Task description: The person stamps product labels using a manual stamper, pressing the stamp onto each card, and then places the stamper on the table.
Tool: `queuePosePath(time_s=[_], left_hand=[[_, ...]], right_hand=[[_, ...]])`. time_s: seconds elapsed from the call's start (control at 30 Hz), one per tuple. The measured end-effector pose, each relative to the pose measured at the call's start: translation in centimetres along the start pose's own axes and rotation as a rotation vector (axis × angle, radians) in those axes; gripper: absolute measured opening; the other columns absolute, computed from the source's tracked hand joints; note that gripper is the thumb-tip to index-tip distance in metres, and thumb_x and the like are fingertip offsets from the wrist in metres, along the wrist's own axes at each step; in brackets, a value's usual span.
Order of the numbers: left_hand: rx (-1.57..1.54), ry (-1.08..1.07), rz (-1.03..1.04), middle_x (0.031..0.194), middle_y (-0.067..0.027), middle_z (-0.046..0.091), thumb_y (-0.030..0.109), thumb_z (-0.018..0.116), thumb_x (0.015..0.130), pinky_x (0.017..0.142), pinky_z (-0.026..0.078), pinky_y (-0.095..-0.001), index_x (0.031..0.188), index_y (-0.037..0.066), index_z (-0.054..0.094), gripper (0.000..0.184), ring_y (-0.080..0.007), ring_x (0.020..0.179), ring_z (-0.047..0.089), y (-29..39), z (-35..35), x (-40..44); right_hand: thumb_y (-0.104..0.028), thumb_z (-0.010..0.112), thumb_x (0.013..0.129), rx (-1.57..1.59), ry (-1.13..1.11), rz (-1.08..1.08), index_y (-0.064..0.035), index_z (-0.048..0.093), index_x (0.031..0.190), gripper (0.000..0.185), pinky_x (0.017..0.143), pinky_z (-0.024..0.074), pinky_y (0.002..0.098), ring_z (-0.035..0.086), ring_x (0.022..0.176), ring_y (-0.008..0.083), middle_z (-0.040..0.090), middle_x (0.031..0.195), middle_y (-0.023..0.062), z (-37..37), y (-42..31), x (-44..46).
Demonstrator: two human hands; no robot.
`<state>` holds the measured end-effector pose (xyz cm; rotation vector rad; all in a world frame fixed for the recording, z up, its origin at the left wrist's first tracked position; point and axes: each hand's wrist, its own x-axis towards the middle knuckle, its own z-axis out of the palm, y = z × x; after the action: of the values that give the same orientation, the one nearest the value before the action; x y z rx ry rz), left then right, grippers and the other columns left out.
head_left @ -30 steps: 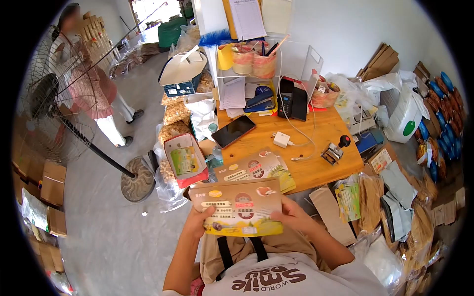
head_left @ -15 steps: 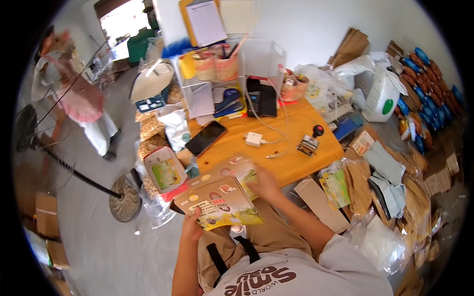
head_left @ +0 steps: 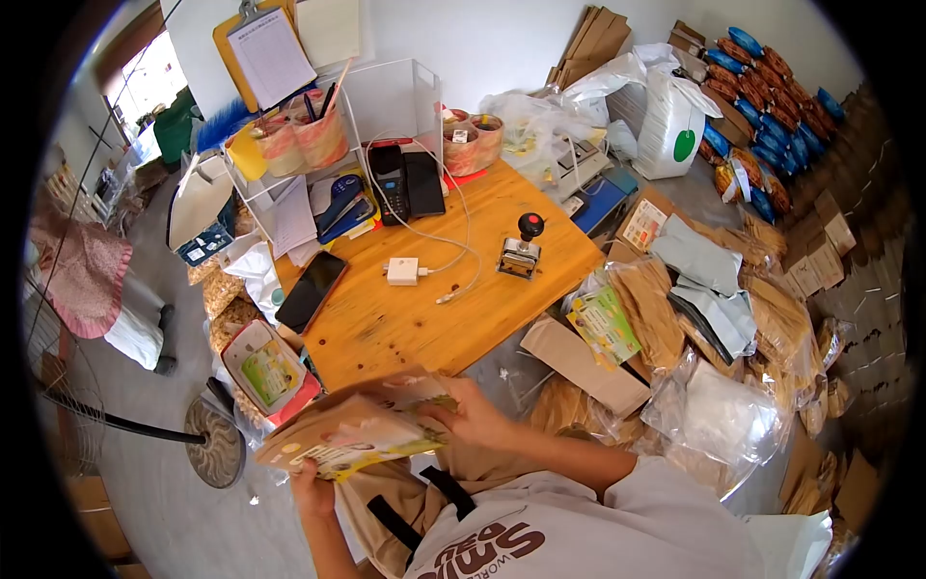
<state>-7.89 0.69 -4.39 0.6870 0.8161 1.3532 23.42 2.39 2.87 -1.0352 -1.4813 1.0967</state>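
Note:
Above my lap I hold several flat printed kraft paper packages (head_left: 352,429), brown with yellow and green pictures; they look like bags, and slight blur hides the print. My left hand (head_left: 312,490) is closed on their lower left edge, thumb on the near face. Closed round their right end is my right hand (head_left: 468,415), its fingertips partly hidden. Just beyond them is the wooden table (head_left: 386,333). On it lie a black phone (head_left: 312,292), a white charger (head_left: 403,271) with its cable, and a self-inking stamp (head_left: 521,249).
A clear organizer (head_left: 400,92) holds pen cups, papers and a card terminal (head_left: 389,183). To the left stand a box with green cards (head_left: 265,370) and a fan base (head_left: 214,442). Packaging bags (head_left: 637,323) pile up on the right. A person in a pink apron (head_left: 87,275) stands at far left.
My view has turned to the right. The packages, spread apart before, are now gathered closer together and tilted, and my right hand has come onto their right end.

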Motion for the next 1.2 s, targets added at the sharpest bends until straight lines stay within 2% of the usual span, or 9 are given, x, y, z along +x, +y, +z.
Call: queuePosePath(time_s=[0.17, 0.23, 0.43, 0.53, 0.63, 0.7, 0.83, 1.0, 1.2], left_hand=[[0.031, -0.186, 0.158, 0.121, -0.0057, 0.058, 0.021, 0.078, 0.075, 0.100, 0.041, -0.0414, 0.121, 0.007, 0.054, 0.054, -0.0232, 0.115, 0.053, 2.3, 1.8, 2.6], [0.097, -0.188, -0.008, 0.119, -0.0045, 0.058, 0.017, 0.077, 0.076, 0.098, 0.041, -0.0396, 0.120, 0.007, 0.054, 0.051, -0.0215, 0.111, 0.054, 0.9, -1.6, 4.0], [0.176, 0.021, 0.031, 0.116, -0.0040, 0.061, 0.011, 0.073, 0.080, 0.095, 0.043, -0.0354, 0.123, 0.006, 0.052, 0.049, -0.0194, 0.106, 0.057, -2.0, 2.6, 5.2], [0.195, 0.038, 0.038, 0.115, -0.0051, 0.062, 0.013, 0.070, 0.082, 0.094, 0.045, -0.0357, 0.123, 0.006, 0.052, 0.046, -0.0209, 0.105, 0.059, -0.9, 3.1, 5.1], [0.179, 0.055, 0.002, 0.115, -0.0059, 0.062, 0.013, 0.071, 0.081, 0.091, 0.048, -0.0370, 0.124, 0.006, 0.052, 0.047, -0.0224, 0.103, 0.061, -0.1, 4.5, 4.8], [0.089, 0.048, -0.090, 0.115, -0.0068, 0.062, 0.015, 0.074, 0.079, 0.091, 0.049, -0.0383, 0.123, 0.006, 0.052, 0.051, -0.0229, 0.104, 0.061, -0.4, 5.0, 4.5], [0.030, -0.082, -0.166, 0.116, -0.0072, 0.062, 0.019, 0.079, 0.074, 0.089, 0.050, -0.0397, 0.123, 0.005, 0.051, 0.059, -0.0248, 0.104, 0.061, -2.2, 6.2, 4.1], [-0.022, -0.144, -0.273, 0.115, -0.0108, 0.062, 0.022, 0.078, 0.074, 0.090, 0.050, -0.0407, 0.128, 0.003, 0.048, 0.065, -0.0271, 0.105, 0.061, -3.3, 7.8, 3.5], [-0.102, -0.217, -0.342, 0.119, -0.0091, 0.059, 0.023, 0.077, 0.075, 0.092, 0.049, -0.0415, 0.129, 0.004, 0.046, 0.065, -0.0270, 0.107, 0.059, -3.5, 8.2, 2.6]], right_hand=[[0.007, 0.059, 0.085, 0.068, -0.002, -0.079, 0.0000, 0.058, 0.115, 0.032, 0.086, 0.0465, 0.0283, 0.060, 0.099, 0.0160, 0.065, 0.109, 0.0110, -1.4, 0.7, 2.0], [0.006, 0.058, 0.085, 0.092, 0.013, -0.176, 0.0011, 0.056, 0.117, 0.032, 0.085, 0.0467, 0.0282, 0.061, 0.096, 0.0163, 0.065, 0.108, 0.0130, -1.7, 2.3, 2.4], [0.009, 0.054, 0.086, 0.433, 0.053, -0.007, 0.0009, 0.058, 0.116, 0.031, 0.087, 0.0467, 0.0272, 0.059, 0.103, 0.0149, 0.064, 0.113, 0.0085, -0.4, 7.5, 0.5], [0.006, 0.053, 0.088, -0.027, 0.030, -0.167, 0.0002, 0.056, 0.119, 0.031, 0.086, 0.0473, 0.0278, 0.059, 0.101, 0.0154, 0.063, 0.115, 0.0089, -2.1, 5.0, 0.0], [-0.002, 0.052, 0.089, -0.197, -0.298, 0.303, 0.0010, 0.052, 0.122, 0.033, 0.089, 0.0466, 0.0306, 0.060, 0.102, 0.0214, 0.061, 0.117, 0.0109, -4.2, 1.4, -1.4], [-0.010, 0.051, 0.094, 0.329, -0.415, 0.481, 0.0019, 0.050, 0.123, 0.031, 0.087, 0.0474, 0.0317, 0.061, 0.097, 0.0213, 0.060, 0.118, 0.0096, -4.9, 1.2, -2.8], [-0.020, 0.049, 0.098, 0.178, -0.305, 0.154, 0.0015, 0.049, 0.121, 0.032, 0.073, 0.0528, 0.0317, 0.063, 0.087, 0.0181, 0.059, 0.118, 0.0093, -5.4, 4.1, -5.1], [-0.026, 0.048, 0.099, 0.509, -0.380, 0.538, 0.0007, 0.048, 0.124, 0.036, 0.053, 0.0524, 0.0235, 0.066, 0.076, 0.0140, 0.062, 0.111, 0.0114, -7.5, 0.8, -6.5], [-0.023, 0.047, 0.099, 0.625, -0.398, 0.504, 0.0002, 0.044, 0.128, 0.038, 0.052, 0.0562, 0.0256, 0.068, 0.078, 0.0183, 0.063, 0.109, 0.0130, -8.1, -0.3, -7.0]])
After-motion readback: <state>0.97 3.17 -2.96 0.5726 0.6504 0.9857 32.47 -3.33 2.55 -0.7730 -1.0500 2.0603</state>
